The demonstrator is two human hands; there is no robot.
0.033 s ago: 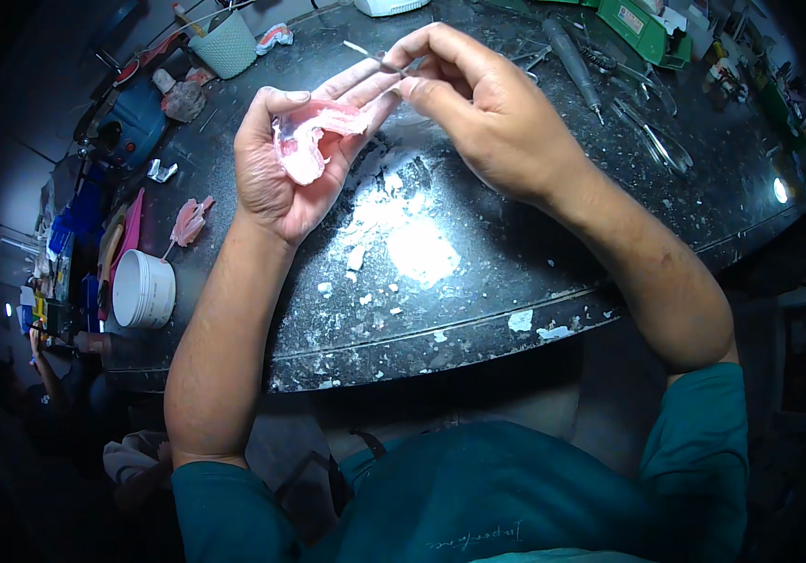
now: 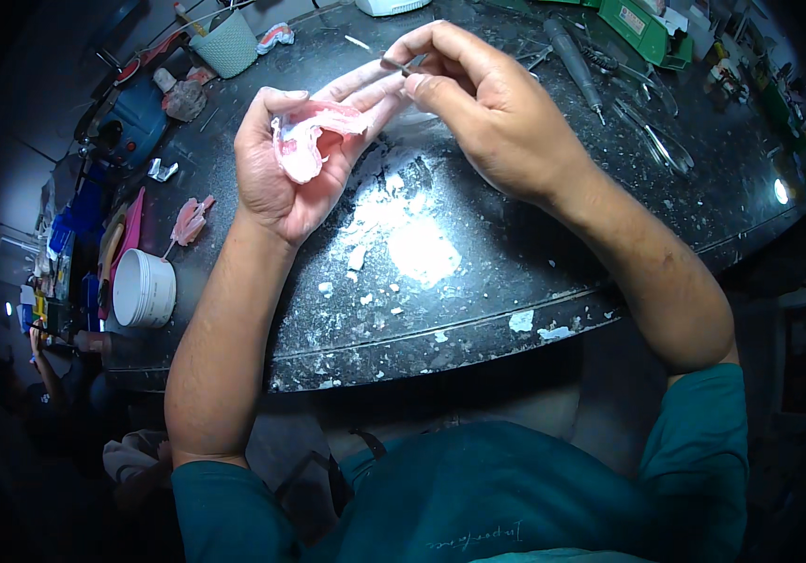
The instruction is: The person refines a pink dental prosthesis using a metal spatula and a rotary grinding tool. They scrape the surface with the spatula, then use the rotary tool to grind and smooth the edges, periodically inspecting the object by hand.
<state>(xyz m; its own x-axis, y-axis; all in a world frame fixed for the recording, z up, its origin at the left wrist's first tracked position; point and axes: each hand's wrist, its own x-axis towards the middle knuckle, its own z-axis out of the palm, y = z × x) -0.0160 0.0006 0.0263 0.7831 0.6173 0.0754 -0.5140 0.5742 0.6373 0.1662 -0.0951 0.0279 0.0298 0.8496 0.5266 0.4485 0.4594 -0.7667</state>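
A pink denture base (image 2: 332, 119) with white plaster-like material on it lies in my left hand (image 2: 276, 178). That palm faces up, with the thumb over the piece's edge and the other fingers stretched out beneath and beyond it. Just past those fingertips, my right hand (image 2: 506, 117) pinches a thin dark metal piece (image 2: 394, 67) between thumb and fingers; its kind is too small to make out. A short, thin white stick (image 2: 358, 43) shows beyond it, and I cannot tell whether the two are joined.
White crumbs (image 2: 356, 257) litter the dark bench (image 2: 478, 310). A handpiece (image 2: 572, 66) and metal tools (image 2: 652, 136) lie at right, near a green bin (image 2: 642, 33). At left are a white tub (image 2: 145, 289), a pink piece (image 2: 191, 220), a blue device (image 2: 130, 122) and a perforated cup (image 2: 223, 44).
The thin dark piece in my right fingers has shifted and tilted slightly. My left hand and the pink denture base have hardly moved.
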